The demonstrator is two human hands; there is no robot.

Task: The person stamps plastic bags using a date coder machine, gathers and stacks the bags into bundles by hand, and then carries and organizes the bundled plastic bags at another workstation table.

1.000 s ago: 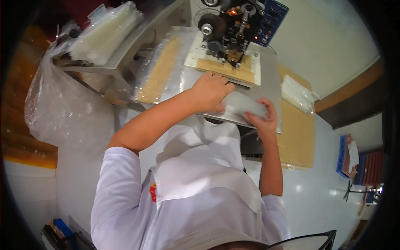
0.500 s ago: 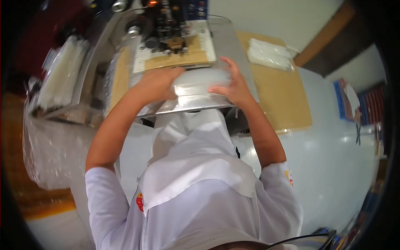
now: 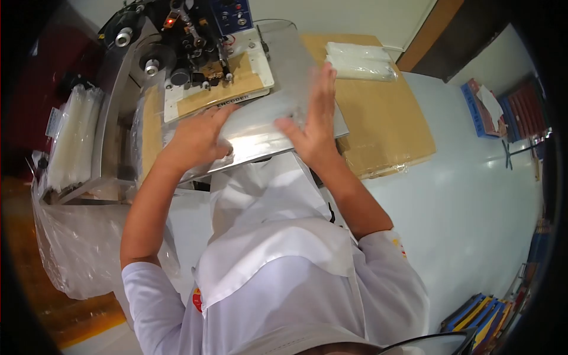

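Encoder machine sits at back of metal table, control box at its right rear. Plastic film stack lies on the table in front of the machine, between left hand and right hand. Cardboard is right of the table, plastic packs on its far end. Metal rack stands left, plastic bundle on it, plastic sack hanging below.

White paper lies in a blue bin.
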